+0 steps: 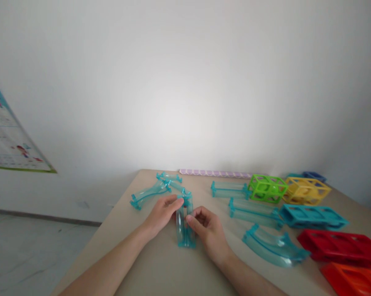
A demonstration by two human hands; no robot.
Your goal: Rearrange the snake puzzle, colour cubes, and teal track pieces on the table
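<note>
Both hands meet at a clear teal tube piece (184, 226) that lies on the beige table (160, 263), running toward me. My left hand (161, 213) pinches its far end from the left, fingers closed on it. From the right, my right hand (207, 230) grips the tube's side with curled fingers. Just behind the hands lie more clear teal tubes: a curved one (148, 194) and a joined run (173, 183).
Right of the hands lie two straight teal tubes (230, 190) (254, 213) and a curved one (273, 246). Further right stand frame blocks: green (267, 188), yellow (307, 190), teal (313, 216), red (339, 246), orange (353, 278). A poster (9, 139) hangs on the left wall.
</note>
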